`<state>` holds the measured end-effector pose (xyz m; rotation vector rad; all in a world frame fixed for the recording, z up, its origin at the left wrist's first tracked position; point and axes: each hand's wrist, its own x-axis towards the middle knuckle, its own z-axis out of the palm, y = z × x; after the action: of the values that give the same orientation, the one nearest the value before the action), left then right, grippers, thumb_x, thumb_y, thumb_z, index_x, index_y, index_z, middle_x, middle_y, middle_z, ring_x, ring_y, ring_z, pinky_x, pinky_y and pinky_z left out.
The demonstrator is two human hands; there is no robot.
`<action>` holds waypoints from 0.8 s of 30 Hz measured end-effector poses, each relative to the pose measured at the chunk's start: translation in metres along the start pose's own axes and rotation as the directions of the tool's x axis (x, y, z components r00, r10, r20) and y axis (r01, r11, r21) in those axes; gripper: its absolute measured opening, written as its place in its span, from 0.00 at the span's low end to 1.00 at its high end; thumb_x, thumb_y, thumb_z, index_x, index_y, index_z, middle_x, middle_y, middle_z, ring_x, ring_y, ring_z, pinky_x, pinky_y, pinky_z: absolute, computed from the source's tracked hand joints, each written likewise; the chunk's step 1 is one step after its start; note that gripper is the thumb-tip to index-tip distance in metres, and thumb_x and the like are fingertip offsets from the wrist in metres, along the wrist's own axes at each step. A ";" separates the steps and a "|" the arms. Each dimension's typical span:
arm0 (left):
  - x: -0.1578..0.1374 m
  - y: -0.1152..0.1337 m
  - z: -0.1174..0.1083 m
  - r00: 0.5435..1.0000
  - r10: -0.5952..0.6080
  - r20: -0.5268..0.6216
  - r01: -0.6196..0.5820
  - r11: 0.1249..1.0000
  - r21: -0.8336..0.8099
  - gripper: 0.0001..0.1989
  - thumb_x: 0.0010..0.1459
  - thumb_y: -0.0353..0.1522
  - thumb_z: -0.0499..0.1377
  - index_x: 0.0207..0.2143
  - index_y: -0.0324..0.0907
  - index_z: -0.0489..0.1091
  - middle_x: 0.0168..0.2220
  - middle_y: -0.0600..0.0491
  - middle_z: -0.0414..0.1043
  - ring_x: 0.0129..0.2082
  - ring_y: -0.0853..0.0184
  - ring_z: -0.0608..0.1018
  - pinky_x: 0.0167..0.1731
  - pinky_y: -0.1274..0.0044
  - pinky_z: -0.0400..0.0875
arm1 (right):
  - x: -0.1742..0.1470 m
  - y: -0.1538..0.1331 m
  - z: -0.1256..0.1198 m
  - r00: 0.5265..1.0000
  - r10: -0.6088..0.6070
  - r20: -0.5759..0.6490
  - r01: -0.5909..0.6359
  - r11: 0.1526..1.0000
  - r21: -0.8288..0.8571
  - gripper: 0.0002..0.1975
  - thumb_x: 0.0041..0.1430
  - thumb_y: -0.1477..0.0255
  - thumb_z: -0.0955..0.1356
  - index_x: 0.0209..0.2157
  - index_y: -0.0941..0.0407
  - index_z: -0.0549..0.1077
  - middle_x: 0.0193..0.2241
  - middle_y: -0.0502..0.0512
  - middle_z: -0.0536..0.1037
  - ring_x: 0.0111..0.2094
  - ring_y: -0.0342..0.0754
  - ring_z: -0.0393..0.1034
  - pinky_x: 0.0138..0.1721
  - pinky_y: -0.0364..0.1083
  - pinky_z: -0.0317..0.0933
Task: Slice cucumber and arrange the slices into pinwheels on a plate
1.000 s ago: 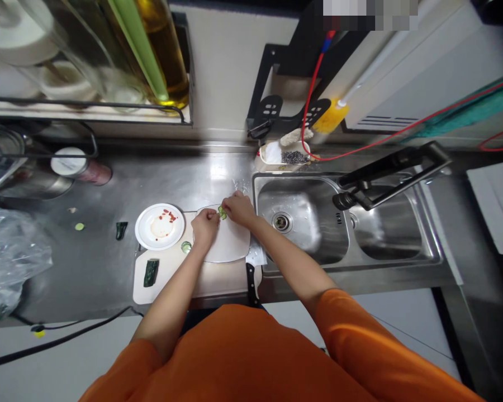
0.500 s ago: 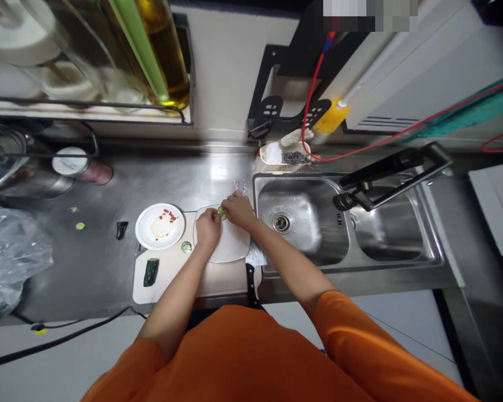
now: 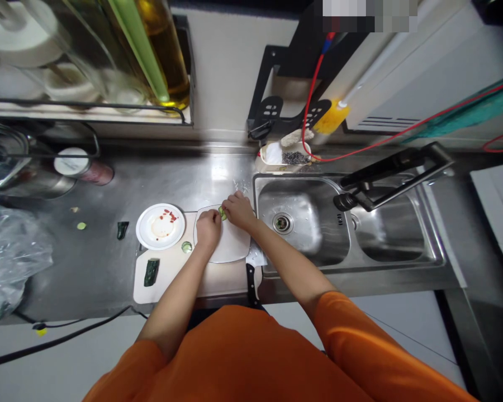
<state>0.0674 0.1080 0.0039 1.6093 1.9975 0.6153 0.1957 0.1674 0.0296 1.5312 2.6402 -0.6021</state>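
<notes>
Two curled hands (image 3: pixel 208 228) (image 3: pixel 240 212) at cucumber slices (image 3: pixel 222 213)

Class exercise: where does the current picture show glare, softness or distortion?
Head view: bright glare on the steel counter beyond the pale tray, with glints in the sink; head view: the oil bottle at upper left looks soft; head view: the orange sleeve looks stretched, probably by the wide lens.

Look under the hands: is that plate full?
No, mostly bare: the squarish plate shows plenty of white, with green slices visible only between the left hand and right hand.
</notes>
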 end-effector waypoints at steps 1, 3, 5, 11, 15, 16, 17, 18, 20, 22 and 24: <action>0.000 0.000 0.000 1.000 0.005 0.000 -0.005 1.000 -0.004 0.09 0.55 0.30 0.51 0.30 0.42 0.71 0.30 0.49 0.72 0.34 0.63 0.72 0.38 0.74 0.62 | 0.000 0.000 0.000 1.000 0.003 -0.001 -0.003 1.000 0.002 0.12 0.64 0.71 0.59 0.38 0.56 0.73 0.40 0.61 0.71 0.47 0.55 0.53 0.38 0.48 0.50; 0.000 -0.001 0.000 1.000 0.008 -0.005 -0.008 1.000 -0.008 0.10 0.55 0.30 0.51 0.30 0.42 0.71 0.30 0.49 0.73 0.34 0.63 0.72 0.38 0.74 0.63 | -0.001 0.000 0.001 1.000 0.007 -0.003 -0.007 1.000 0.005 0.12 0.64 0.71 0.59 0.38 0.56 0.73 0.40 0.60 0.71 0.47 0.54 0.53 0.38 0.48 0.50; 0.000 -0.001 0.001 1.000 0.002 -0.014 -0.002 1.000 -0.008 0.10 0.55 0.31 0.50 0.30 0.42 0.71 0.30 0.49 0.73 0.34 0.63 0.72 0.38 0.74 0.63 | -0.001 0.001 0.002 1.000 0.012 -0.007 -0.012 1.000 0.008 0.12 0.64 0.71 0.58 0.38 0.55 0.73 0.40 0.59 0.71 0.47 0.54 0.54 0.38 0.48 0.50; -0.001 -0.001 0.000 1.000 -0.001 -0.023 0.001 1.000 -0.014 0.10 0.55 0.31 0.50 0.30 0.42 0.72 0.29 0.49 0.73 0.33 0.63 0.72 0.37 0.74 0.62 | -0.003 0.006 0.004 1.000 0.016 -0.027 -0.015 1.000 0.023 0.12 0.64 0.71 0.59 0.38 0.55 0.73 0.40 0.58 0.72 0.47 0.54 0.54 0.38 0.48 0.50; -0.001 -0.001 0.000 0.999 0.001 -0.034 -0.002 1.000 -0.023 0.10 0.54 0.30 0.51 0.30 0.42 0.72 0.30 0.49 0.73 0.33 0.63 0.72 0.37 0.74 0.63 | -0.005 0.007 0.004 0.999 0.026 -0.034 -0.025 0.999 0.031 0.12 0.64 0.70 0.59 0.39 0.55 0.73 0.40 0.59 0.72 0.47 0.54 0.54 0.39 0.49 0.50; -0.001 -0.001 0.000 0.999 0.001 -0.034 -0.002 1.000 -0.029 0.10 0.54 0.30 0.51 0.31 0.42 0.72 0.30 0.49 0.73 0.34 0.63 0.72 0.38 0.74 0.63 | -0.005 0.007 0.004 0.999 0.031 -0.029 -0.030 0.999 0.032 0.12 0.64 0.71 0.59 0.39 0.55 0.73 0.40 0.59 0.72 0.47 0.54 0.54 0.39 0.49 0.50; -0.001 -0.001 -0.001 1.000 0.000 -0.031 -0.001 0.999 -0.035 0.10 0.54 0.30 0.50 0.31 0.42 0.72 0.30 0.49 0.73 0.34 0.63 0.72 0.38 0.74 0.63 | -0.006 0.007 0.003 0.999 0.038 -0.023 -0.037 0.999 0.034 0.12 0.64 0.71 0.58 0.39 0.55 0.73 0.40 0.59 0.72 0.47 0.54 0.54 0.39 0.49 0.50; -0.001 0.000 -0.002 1.000 -0.005 -0.027 0.004 0.999 -0.039 0.11 0.54 0.30 0.50 0.31 0.42 0.72 0.30 0.49 0.73 0.34 0.63 0.72 0.38 0.74 0.63 | -0.007 0.007 0.001 0.999 0.045 -0.019 -0.045 0.998 0.036 0.13 0.64 0.71 0.58 0.39 0.55 0.73 0.40 0.59 0.72 0.47 0.54 0.54 0.39 0.49 0.50; -0.001 0.002 -0.006 1.000 -0.013 -0.022 0.012 0.999 -0.045 0.11 0.54 0.30 0.50 0.31 0.42 0.73 0.30 0.49 0.73 0.35 0.63 0.73 0.39 0.74 0.63 | -0.009 0.007 -0.002 0.998 0.057 -0.016 -0.057 0.997 0.047 0.12 0.64 0.71 0.58 0.39 0.55 0.73 0.39 0.59 0.72 0.47 0.54 0.54 0.39 0.49 0.50; -0.002 0.003 -0.013 0.999 -0.014 -0.032 0.013 0.999 -0.051 0.10 0.54 0.30 0.51 0.31 0.42 0.73 0.31 0.49 0.74 0.35 0.63 0.73 0.40 0.74 0.64 | -0.014 0.006 -0.005 0.997 0.070 -0.026 -0.068 0.996 0.065 0.12 0.63 0.72 0.59 0.40 0.54 0.73 0.39 0.58 0.72 0.47 0.54 0.54 0.40 0.49 0.50; -0.005 0.001 -0.024 0.998 -0.016 -0.062 0.013 0.999 -0.050 0.10 0.54 0.31 0.52 0.31 0.42 0.73 0.31 0.49 0.74 0.35 0.63 0.73 0.40 0.74 0.64 | -0.021 0.004 -0.006 0.995 0.094 -0.039 -0.090 0.992 0.089 0.12 0.63 0.73 0.59 0.40 0.54 0.73 0.39 0.58 0.72 0.47 0.54 0.54 0.40 0.49 0.50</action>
<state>0.0539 0.1023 0.0241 1.5632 2.0203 0.7127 0.2110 0.1535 0.0389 1.6971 2.5888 -0.6936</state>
